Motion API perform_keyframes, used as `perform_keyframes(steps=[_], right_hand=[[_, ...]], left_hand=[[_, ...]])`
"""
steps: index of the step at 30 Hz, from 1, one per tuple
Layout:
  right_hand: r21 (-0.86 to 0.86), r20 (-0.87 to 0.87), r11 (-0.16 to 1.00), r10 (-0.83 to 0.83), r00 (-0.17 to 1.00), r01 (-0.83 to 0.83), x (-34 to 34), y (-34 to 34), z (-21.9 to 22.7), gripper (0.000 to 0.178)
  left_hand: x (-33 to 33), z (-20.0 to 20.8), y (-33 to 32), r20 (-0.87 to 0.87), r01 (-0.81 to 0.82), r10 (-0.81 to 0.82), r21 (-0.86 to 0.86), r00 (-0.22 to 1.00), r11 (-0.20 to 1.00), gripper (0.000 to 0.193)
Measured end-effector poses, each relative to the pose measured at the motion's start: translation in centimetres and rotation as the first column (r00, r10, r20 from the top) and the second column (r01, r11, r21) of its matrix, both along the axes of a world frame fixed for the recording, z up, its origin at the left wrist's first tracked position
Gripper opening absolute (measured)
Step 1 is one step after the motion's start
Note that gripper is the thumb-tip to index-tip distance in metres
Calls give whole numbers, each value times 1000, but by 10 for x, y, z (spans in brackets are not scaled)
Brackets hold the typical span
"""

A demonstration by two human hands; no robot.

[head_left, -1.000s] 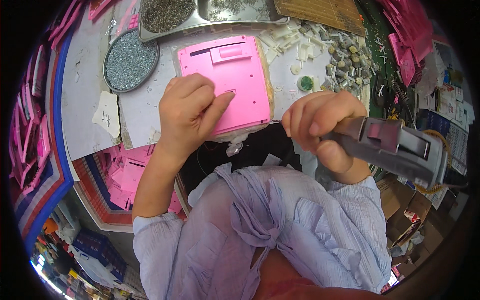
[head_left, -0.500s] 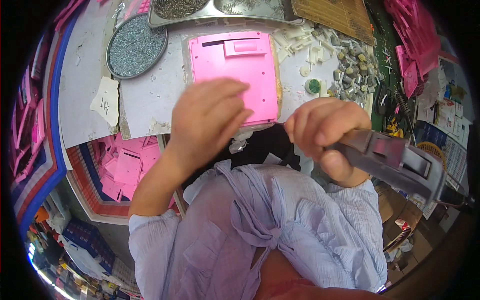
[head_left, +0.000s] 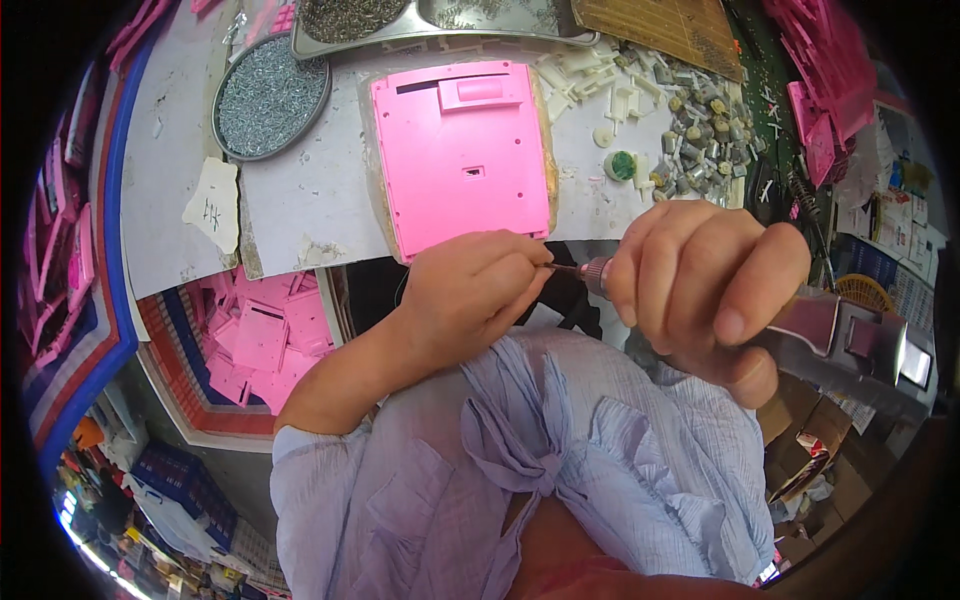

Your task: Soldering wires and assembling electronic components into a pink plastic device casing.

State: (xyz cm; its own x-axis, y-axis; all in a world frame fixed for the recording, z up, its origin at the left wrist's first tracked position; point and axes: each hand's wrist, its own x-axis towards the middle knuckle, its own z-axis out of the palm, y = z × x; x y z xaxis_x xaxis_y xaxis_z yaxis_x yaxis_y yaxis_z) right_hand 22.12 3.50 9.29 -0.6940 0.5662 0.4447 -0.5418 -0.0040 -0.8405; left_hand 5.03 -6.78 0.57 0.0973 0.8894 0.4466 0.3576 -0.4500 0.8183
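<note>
My right hand (head_left: 695,285) is wrapped round an electric screwdriver (head_left: 850,345), held sideways with its bit toward the left. At the tip of that bit, the fingers of my left hand (head_left: 470,290) are pinched together. Whatever lies between them is too small or hidden to name. Just beyond both hands, a flat pink plastic panel (head_left: 455,135) lies on a padded block at the table's near edge. It has a long slot, a raised catch-like piece near its far edge and a small rectangular opening in the middle.
A round dish of small silvery screws (head_left: 270,95) stands far left, beside a metal tray (head_left: 440,35). White plastic parts (head_left: 625,95) and small motors (head_left: 705,135) are heaped to the right. Pink panels fill a bin (head_left: 255,420) below left. A green-topped round piece (head_left: 620,165) sits nearby.
My left hand has come off the panel toward me and met the screwdriver's bit, uncovering the panel's middle opening. My right hand has shifted slightly right, turning the screwdriver's tip into view.
</note>
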Motion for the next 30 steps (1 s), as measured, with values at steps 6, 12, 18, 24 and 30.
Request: perform_keyframes(steps=[6, 12, 18, 24, 30], right_hand=[[-12, -52, 1000, -16, 999, 15, 2, 2, -8, 29], [-27, 61, 990, -139, 988, 140, 10, -8, -33, 24], [88, 99, 983, -167, 981, 158, 1, -12, -48, 20], [266, 112, 962, -91, 989, 59, -9, 0, -53, 19], [137, 43, 989, -64, 997, 58, -27, 26, -42, 18]], left_hand=[[3, -17, -7, -57, -39, 48, 152, 997, 988, 17], [-56, -11, 24, -443, -163, 205, 130, 873, 978, 16], [-54, -14, 32, -492, -124, 129, 43, 861, 991, 13], [-57, -14, 30, -459, -131, 120, 9, 881, 991, 12], [-58, -19, 33, -434, -130, 123, 14, 893, 991, 11]])
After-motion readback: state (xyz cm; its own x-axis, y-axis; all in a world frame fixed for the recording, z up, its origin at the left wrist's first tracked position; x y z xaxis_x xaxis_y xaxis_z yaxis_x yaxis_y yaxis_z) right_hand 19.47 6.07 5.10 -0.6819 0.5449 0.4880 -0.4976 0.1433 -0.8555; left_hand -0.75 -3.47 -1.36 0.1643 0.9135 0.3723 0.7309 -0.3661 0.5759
